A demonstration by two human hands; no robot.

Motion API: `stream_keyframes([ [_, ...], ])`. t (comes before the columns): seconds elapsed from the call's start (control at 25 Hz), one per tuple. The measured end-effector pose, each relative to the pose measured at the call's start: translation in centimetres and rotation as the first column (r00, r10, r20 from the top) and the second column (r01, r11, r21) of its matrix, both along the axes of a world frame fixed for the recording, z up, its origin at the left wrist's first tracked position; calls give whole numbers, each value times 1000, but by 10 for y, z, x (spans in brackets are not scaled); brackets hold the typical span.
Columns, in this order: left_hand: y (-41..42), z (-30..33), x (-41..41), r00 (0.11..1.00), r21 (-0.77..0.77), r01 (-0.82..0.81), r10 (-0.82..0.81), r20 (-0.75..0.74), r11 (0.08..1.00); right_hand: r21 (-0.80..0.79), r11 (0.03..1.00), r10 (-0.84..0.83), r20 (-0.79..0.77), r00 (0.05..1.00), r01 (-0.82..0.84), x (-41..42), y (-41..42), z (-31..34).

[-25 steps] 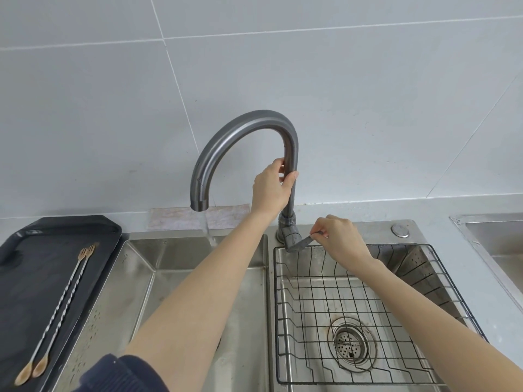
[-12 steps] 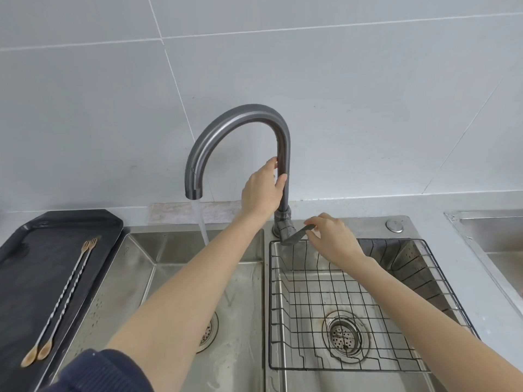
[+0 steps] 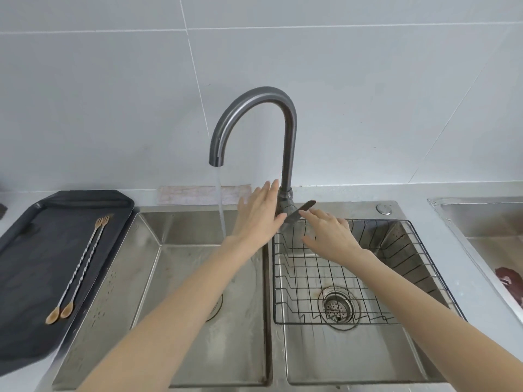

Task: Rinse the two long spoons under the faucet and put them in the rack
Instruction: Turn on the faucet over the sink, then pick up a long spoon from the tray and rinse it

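Observation:
Two long spoons (image 3: pixel 80 265) with twisted metal shafts and wooden ends lie side by side on a dark tray (image 3: pixel 34 264) at the left. The grey gooseneck faucet (image 3: pixel 288 131) pours a stream of water (image 3: pixel 220 205) into the left basin (image 3: pixel 181 278). A black wire rack (image 3: pixel 396 267) sits in the right basin. My left hand (image 3: pixel 259 215) hovers open just left of the faucet base, fingers spread. Just below the faucet lever (image 3: pixel 302 209), my right hand (image 3: pixel 329 234) is open over the rack's back edge. Both hands hold nothing.
A second steel sink (image 3: pixel 486 222) lies at the far right with a dark red item (image 3: pixel 509 281) in it. A round button (image 3: pixel 384 209) sits on the sink deck behind the rack. White tiled wall rises behind. A drain strainer (image 3: pixel 338 306) shows under the rack.
My left hand has let go of the faucet neck and dropped beside its base. My right hand has released the lever and opened. Water keeps running.

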State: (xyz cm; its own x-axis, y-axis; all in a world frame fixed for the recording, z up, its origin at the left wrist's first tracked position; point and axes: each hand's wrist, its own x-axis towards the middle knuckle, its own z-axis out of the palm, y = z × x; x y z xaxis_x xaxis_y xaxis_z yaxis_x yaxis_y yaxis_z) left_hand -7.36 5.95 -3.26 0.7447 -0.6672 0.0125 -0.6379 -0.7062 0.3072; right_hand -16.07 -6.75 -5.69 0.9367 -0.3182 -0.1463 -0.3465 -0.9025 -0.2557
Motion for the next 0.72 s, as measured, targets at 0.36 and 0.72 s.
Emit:
stream_keyframes([
  [0.36,81,-14,-16,1000,101,-4,2,27,995,16,1000,16,-52,999,-15,-17,62,-9],
  [0.72,167,-30,13,996,122,-81,76,48,989,41,997,63,-58,996,-61,7,135,-11],
])
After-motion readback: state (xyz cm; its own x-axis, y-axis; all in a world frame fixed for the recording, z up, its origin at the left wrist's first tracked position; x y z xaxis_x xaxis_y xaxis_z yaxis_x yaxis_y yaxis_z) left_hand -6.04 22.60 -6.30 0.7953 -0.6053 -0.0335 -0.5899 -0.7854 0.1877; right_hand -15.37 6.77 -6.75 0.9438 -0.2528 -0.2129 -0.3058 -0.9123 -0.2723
